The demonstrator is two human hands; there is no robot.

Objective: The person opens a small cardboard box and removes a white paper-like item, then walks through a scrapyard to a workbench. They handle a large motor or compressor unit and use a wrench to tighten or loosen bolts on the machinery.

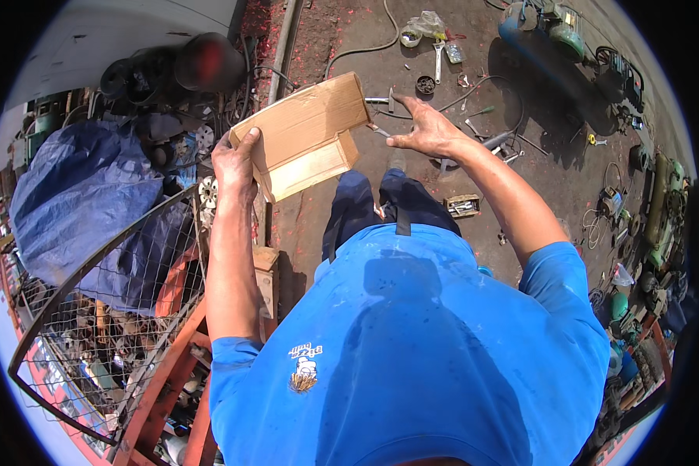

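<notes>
The cardboard piece is up in the air in front of the body, above the knees, and from my remote view its broad brown face is turned toward the camera. It is creased, with a narrower folded part along its near side. My left hand is clamped on its left edge, thumb pressed flat on the face. My right hand is apart from it, just beyond the right edge, with thumb and fingers spread; I cannot tell whether its fingertips touch the small tools that show behind them.

I look down past a blue shirt and dark trousers to the ground. A small open box of metal pieces sits right of the legs. Farther ahead lie a wrench, a round can with dark contents and a clear plastic bag, with a hose curving to their left. On my left, a blue tarp covers part of a heap, and a wire mesh panel stands beside an orange-red metal frame.
</notes>
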